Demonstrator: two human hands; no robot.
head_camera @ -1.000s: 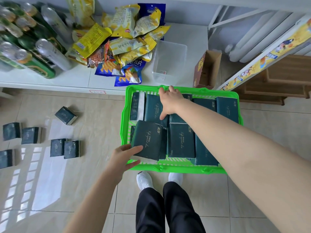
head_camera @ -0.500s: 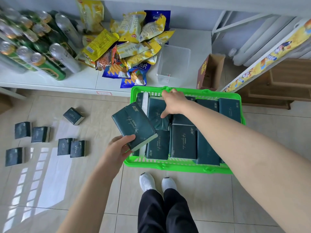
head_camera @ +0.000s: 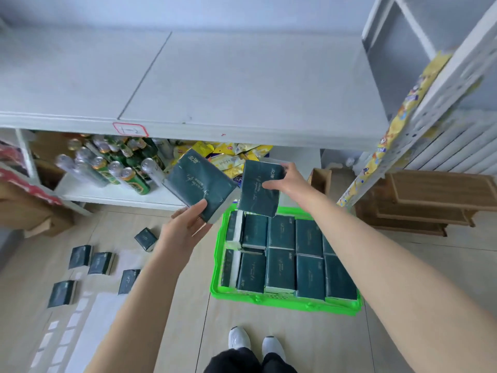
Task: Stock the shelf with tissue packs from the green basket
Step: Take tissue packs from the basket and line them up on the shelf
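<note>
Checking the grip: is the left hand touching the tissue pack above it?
Touching. The head view shows the left hand gripping the tissue pack, thumb on its top face.

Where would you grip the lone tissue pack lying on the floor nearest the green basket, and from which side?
Come from above and pinch the floor pack across its two long sides, thumb on one, fingers opposite. It lies flat, broad face up, apart from the other packs, so those sides look free.
</note>
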